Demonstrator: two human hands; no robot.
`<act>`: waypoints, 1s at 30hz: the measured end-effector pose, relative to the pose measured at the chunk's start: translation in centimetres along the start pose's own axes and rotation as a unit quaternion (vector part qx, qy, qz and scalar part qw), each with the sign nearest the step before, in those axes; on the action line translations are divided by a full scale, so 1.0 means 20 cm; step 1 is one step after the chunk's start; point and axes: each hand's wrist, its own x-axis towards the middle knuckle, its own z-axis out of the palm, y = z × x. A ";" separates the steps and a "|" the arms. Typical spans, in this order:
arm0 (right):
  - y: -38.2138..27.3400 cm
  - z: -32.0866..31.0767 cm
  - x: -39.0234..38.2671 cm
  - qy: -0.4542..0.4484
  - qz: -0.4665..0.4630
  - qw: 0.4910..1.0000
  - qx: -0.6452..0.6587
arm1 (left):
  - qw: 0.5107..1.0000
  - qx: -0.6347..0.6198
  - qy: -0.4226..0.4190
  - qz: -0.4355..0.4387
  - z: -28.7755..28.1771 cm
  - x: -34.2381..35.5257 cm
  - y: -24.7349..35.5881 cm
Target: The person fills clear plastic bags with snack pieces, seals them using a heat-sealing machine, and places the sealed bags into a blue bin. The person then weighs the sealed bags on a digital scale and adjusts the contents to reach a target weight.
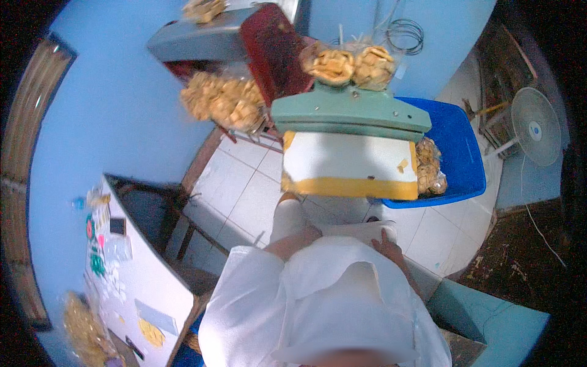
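While both hands (387, 246) sit low, grip unclear, a green bolted sealer (351, 114), white platform (348, 158) yellow-edged.

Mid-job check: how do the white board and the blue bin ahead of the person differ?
Colour: the white board has yellow-edged borders; the blue bin looks blue throughout.
Shape: the board is a flat panel; the bin is an open, walled container.
Position: the board sits directly before the green machine; the bin stands to its right, partly hidden.
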 end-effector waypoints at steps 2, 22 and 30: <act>-0.01 0.09 -0.05 0.033 0.035 0.999 0.017 | 1.000 -0.008 0.018 0.015 0.03 -0.10 0.00; -0.92 -1.18 -0.14 0.137 -0.274 0.950 0.057 | 0.989 -0.086 -0.044 0.113 -0.36 -0.47 -0.33; -1.15 -1.91 0.07 0.511 -0.249 0.822 0.029 | 0.994 -0.083 -0.040 0.062 -0.34 -0.62 -0.60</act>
